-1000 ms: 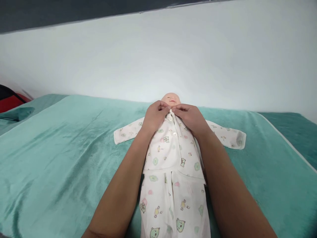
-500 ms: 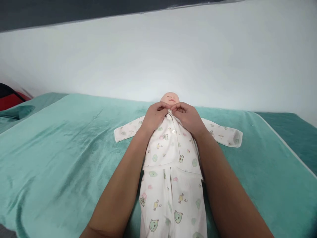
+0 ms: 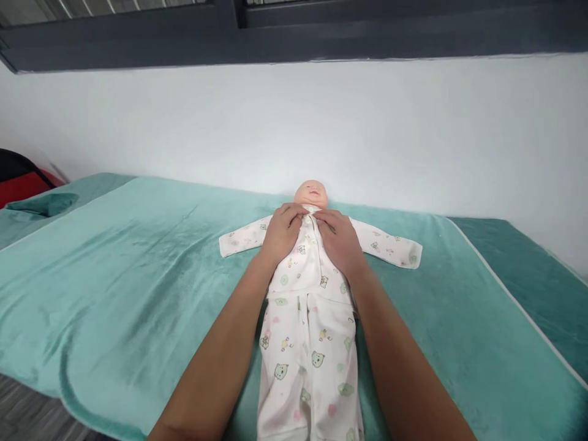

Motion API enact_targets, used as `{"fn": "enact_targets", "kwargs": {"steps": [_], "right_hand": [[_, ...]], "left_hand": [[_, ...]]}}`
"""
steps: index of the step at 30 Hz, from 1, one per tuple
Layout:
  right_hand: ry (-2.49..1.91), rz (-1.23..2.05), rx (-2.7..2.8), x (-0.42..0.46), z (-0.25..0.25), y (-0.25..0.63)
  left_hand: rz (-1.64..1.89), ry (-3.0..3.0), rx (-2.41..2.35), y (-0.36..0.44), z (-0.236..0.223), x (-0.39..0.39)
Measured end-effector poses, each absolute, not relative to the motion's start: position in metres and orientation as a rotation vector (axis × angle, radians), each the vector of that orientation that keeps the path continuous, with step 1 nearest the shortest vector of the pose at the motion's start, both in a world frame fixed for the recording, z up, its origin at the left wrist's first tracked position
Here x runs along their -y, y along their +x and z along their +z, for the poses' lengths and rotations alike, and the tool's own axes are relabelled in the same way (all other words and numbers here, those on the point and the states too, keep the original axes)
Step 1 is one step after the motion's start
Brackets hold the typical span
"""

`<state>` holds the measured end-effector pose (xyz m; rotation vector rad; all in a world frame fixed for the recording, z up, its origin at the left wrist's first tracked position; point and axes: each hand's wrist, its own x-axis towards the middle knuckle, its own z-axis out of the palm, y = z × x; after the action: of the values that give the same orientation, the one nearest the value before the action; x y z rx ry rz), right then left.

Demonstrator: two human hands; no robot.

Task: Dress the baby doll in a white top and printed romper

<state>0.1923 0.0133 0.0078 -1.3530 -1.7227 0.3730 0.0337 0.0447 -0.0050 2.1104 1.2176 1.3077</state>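
A baby doll [image 3: 312, 191] lies on its back on a teal blanket [image 3: 138, 275], head towards the wall, sleeves spread out to both sides. It wears a white printed shirt [image 3: 307, 269] and matching trousers [image 3: 307, 361]. My left hand [image 3: 282, 231] lies on the left side of the doll's chest, just below the collar. My right hand [image 3: 339, 240] lies on the right side of the chest, fingers pointing to the shirt's front closure. The fingers of both hands look laid flat on the cloth, with the fingertips nearly meeting at the middle.
The blanket covers a wide padded surface whose darker teal layer [image 3: 528, 269] shows at the right. A red and black object [image 3: 21, 180] sits at the far left. A white wall [image 3: 321, 122] rises behind, under a dark window frame [image 3: 294, 30]. Floor shows at bottom left.
My hands have stopped pinching at the doll's collar and moved slightly down, now lying flat on its chest. The view has pulled back and tilted up, showing the window frame.
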Motion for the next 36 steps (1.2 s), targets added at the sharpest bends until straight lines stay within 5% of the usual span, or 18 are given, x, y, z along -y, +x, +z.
{"fn": "enact_targets", "kwargs": {"steps": [8,16,27,36], "right_hand": [[-1.375,0.357,1.778,-0.018,0.004,0.192],[-1.369,0.459,1.814,-0.019,0.000,0.195],[-1.370,0.101,1.600,0.024,-0.007,0.174],[-1.476,0.409,1.471,0.002,0.012,0.179]], "left_hand": [[1.099,2.275,-1.215,0.029,-0.009,-0.042],[1.290,2.162,-1.175,0.030,-0.013,-0.041],[1.481,2.044,-1.051,0.027,-0.016,-0.026],[1.439,1.967,-1.069,0.028,-0.013,-0.027]]}}
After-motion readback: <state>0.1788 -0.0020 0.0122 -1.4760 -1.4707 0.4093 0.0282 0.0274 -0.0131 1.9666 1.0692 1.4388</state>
